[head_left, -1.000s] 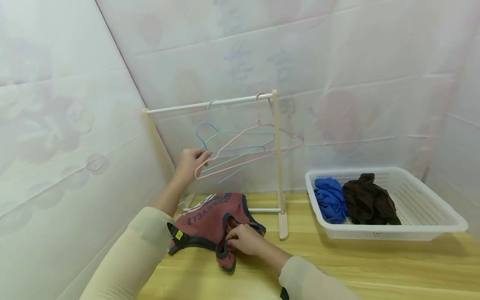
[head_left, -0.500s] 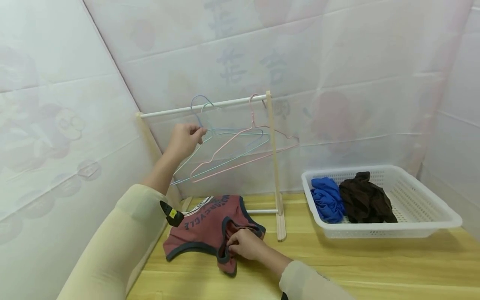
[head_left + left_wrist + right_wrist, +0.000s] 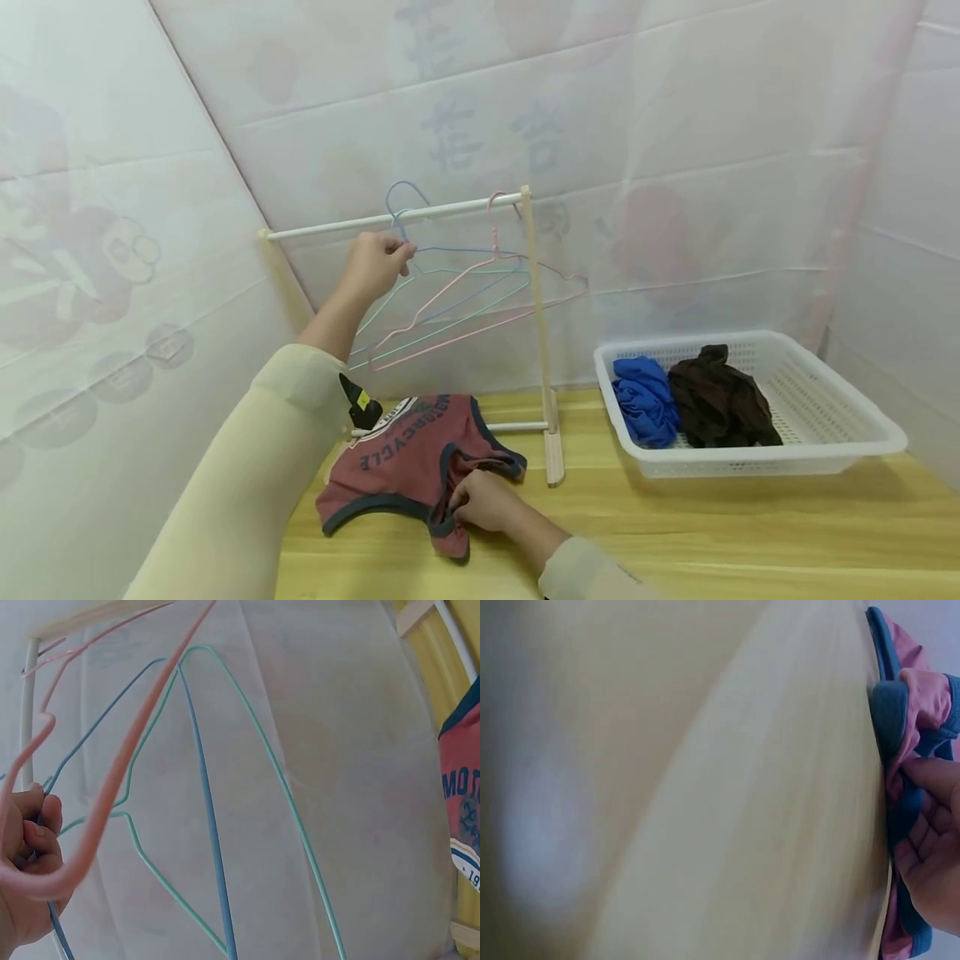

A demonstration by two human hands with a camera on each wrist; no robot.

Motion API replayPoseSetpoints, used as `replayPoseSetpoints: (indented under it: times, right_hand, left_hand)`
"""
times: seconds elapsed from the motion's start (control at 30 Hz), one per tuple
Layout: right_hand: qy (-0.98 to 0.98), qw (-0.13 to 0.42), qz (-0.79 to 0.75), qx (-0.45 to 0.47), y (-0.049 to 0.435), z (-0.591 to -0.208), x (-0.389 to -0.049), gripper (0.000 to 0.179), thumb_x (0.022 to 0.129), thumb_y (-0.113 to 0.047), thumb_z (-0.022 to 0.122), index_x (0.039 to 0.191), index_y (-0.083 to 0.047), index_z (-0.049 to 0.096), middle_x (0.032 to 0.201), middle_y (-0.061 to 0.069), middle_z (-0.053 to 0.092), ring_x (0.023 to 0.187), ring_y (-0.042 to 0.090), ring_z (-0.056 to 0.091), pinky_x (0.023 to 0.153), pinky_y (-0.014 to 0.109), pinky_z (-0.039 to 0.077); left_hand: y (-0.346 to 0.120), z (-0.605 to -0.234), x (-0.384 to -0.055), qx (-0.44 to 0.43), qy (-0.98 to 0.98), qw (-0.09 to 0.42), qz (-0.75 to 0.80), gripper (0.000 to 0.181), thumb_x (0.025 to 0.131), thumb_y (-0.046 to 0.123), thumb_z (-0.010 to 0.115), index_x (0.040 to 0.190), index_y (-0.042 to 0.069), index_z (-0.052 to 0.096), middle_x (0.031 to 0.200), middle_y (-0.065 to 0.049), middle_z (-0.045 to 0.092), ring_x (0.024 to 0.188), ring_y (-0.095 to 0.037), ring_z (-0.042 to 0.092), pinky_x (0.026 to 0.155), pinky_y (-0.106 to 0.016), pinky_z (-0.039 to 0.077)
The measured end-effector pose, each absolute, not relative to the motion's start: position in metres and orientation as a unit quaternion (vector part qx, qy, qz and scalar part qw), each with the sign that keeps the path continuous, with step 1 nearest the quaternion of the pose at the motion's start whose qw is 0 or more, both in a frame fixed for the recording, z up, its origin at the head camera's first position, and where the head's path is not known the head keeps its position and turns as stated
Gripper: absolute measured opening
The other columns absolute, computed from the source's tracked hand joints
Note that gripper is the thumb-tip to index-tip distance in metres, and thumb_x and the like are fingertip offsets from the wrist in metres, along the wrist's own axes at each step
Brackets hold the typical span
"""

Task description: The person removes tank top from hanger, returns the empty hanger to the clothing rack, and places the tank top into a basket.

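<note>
My left hand [image 3: 378,262] is raised at the rack and pinches a blue clothes hanger [image 3: 210,817] just below its hook. The hook's curve reaches above the white rod [image 3: 322,227] in the head view. Beside it a green hanger [image 3: 286,785] and a pink hanger [image 3: 124,765] hang from the rod, their outlines crossing the blue one. On the table lies a small red shirt [image 3: 405,467] with dark trim and printed letters. My right hand [image 3: 487,502] pinches the trimmed edge of its bunched lower part, fingertips partly hidden in the fabric.
A white plastic basket [image 3: 765,457] stands at the right with a blue cloth [image 3: 645,404] and a dark brown cloth [image 3: 720,400] inside. The rack's wooden post [image 3: 536,308] rises between shirt and basket. Pale printed sheets enclose the back and sides.
My left hand has lifted the blue hanger up from below the rod, its hook now above rod height. My right hand keeps its grip on the shirt with little movement.
</note>
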State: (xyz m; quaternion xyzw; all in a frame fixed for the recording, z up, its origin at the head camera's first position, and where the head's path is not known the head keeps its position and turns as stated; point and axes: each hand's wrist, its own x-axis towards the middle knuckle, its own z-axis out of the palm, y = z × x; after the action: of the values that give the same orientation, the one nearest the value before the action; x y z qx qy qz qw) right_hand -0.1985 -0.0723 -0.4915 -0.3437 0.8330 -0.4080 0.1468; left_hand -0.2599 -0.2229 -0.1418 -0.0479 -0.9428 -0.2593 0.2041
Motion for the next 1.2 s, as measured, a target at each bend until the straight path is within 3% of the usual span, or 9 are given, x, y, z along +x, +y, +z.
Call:
replayPoseSetpoints:
  times: [0.1, 0.33, 0.43, 0.6, 0.83, 1.07, 1.2]
  right_hand:
    - [0.830, 0.152, -0.421, -0.332, -0.075, -0.491, -0.194, 0.009, 0.083, -0.011, 0.077, 0.081, -0.019, 0.077, 0.078, -0.013, 0.070, 0.076, 0.002, 0.061, 0.070, 0.024, 0.051]
    - [0.826, 0.157, -0.427, -0.332, -0.081, -0.492, -0.189, 0.012, 0.084, -0.007, 0.075, 0.080, -0.018, 0.077, 0.077, -0.012, 0.069, 0.073, 0.002, 0.059, 0.068, 0.023, 0.049]
    - [0.825, 0.161, -0.432, -0.327, -0.083, -0.491, -0.189, 0.013, 0.085, -0.006, 0.073, 0.080, -0.017, 0.077, 0.077, -0.010, 0.070, 0.072, 0.003, 0.059, 0.067, 0.023, 0.049]
    - [0.828, 0.161, -0.426, -0.326, -0.084, -0.489, -0.188, 0.013, 0.085, -0.006, 0.073, 0.081, -0.018, 0.077, 0.077, -0.011, 0.070, 0.073, 0.004, 0.060, 0.068, 0.024, 0.049]
    - [0.832, 0.167, -0.414, -0.329, -0.081, -0.488, -0.186, 0.012, 0.086, -0.008, 0.072, 0.081, -0.018, 0.077, 0.078, -0.011, 0.070, 0.074, 0.004, 0.060, 0.068, 0.025, 0.049]
    - [0.847, 0.137, -0.397, -0.325, -0.067, -0.486, -0.192, 0.011, 0.086, -0.008, 0.072, 0.082, -0.017, 0.077, 0.082, -0.009, 0.071, 0.074, 0.006, 0.058, 0.066, 0.025, 0.048]
    - [0.850, 0.140, -0.395, -0.319, -0.062, -0.486, -0.196, 0.010, 0.087, -0.011, 0.072, 0.083, -0.018, 0.077, 0.083, -0.008, 0.070, 0.075, 0.006, 0.059, 0.066, 0.026, 0.048]
  left_hand:
    - [-0.225, -0.143, -0.263, -0.041, -0.942, 0.201, -0.267, 0.032, 0.102, 0.030, 0.054, 0.106, 0.003, 0.071, 0.091, -0.017, 0.073, 0.094, -0.026, 0.061, 0.083, -0.037, 0.050]
    - [-0.226, -0.148, -0.262, -0.031, -0.949, 0.184, -0.255, 0.034, 0.102, 0.033, 0.054, 0.109, 0.005, 0.071, 0.088, -0.011, 0.073, 0.080, -0.022, 0.055, 0.074, -0.034, 0.047]
    - [-0.224, -0.147, -0.262, -0.029, -0.952, 0.175, -0.249, 0.034, 0.102, 0.034, 0.053, 0.111, 0.006, 0.070, 0.092, -0.012, 0.073, 0.090, -0.024, 0.055, 0.083, -0.039, 0.048]
    - [-0.223, -0.148, -0.260, -0.029, -0.962, 0.156, -0.224, 0.035, 0.103, 0.034, 0.052, 0.114, 0.005, 0.069, 0.096, -0.011, 0.073, 0.101, -0.026, 0.059, 0.093, -0.045, 0.049]
    - [-0.224, -0.152, -0.250, -0.022, -0.966, 0.109, -0.232, 0.042, 0.103, 0.037, 0.051, 0.122, 0.003, 0.066, 0.105, -0.011, 0.073, 0.094, -0.027, 0.071, 0.093, -0.046, 0.053]
    - [-0.216, -0.148, -0.241, -0.061, -0.963, 0.136, -0.226, 0.043, 0.103, 0.036, 0.050, 0.128, 0.003, 0.063, 0.128, -0.016, 0.064, 0.124, -0.036, 0.057, 0.104, -0.051, 0.044]
    - [-0.215, -0.148, -0.238, -0.073, -0.960, 0.153, -0.221, 0.044, 0.103, 0.036, 0.049, 0.131, 0.003, 0.060, 0.133, -0.015, 0.062, 0.126, -0.034, 0.056, 0.104, -0.048, 0.045]
